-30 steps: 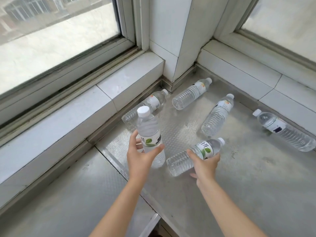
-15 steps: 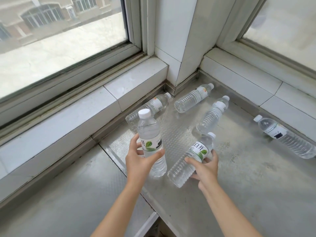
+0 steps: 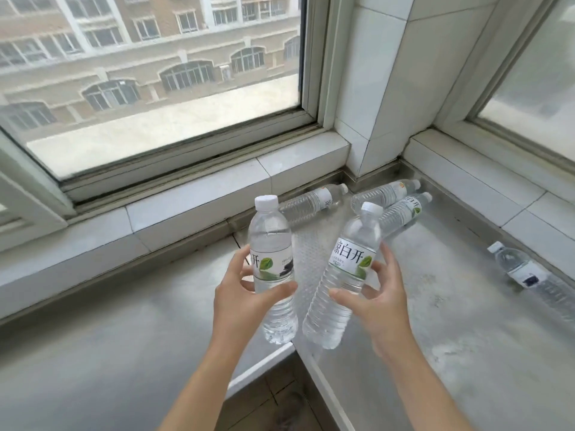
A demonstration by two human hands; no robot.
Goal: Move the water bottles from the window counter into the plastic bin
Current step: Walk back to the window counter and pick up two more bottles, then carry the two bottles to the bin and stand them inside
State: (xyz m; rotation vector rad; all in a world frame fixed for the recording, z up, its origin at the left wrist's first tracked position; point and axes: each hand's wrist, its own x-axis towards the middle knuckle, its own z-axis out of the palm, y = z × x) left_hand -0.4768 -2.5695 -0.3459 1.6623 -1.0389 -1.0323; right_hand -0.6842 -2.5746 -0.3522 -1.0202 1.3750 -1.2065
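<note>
— What's on the far left?

— A big window (image 3: 149, 88) with a building outside, and a pale tiled sill (image 3: 199, 197) under it. Below that runs the grey metal surface (image 3: 93, 331).

— And the hands?

— The left hand (image 3: 245, 303) has its fingers and thumb clamped round an upright bottle (image 3: 272, 269), white cap on top, held above the surface. Just beside it the right hand (image 3: 378, 303) grips a second bottle (image 3: 343, 278), tilted with its cap leaning right; the fingers (image 3: 387, 259) curl round the label and the thumb presses the front. The two bottles are close, but I cannot tell if they touch.

— Any others?

— Three lie on their sides back in the corner: one against the sill (image 3: 311, 202), then two more (image 3: 384, 192) (image 3: 404, 209) side by side. Well apart, at the far right, another bottle (image 3: 529, 275) lies on the surface near the right-hand ledge (image 3: 485, 178).
</note>
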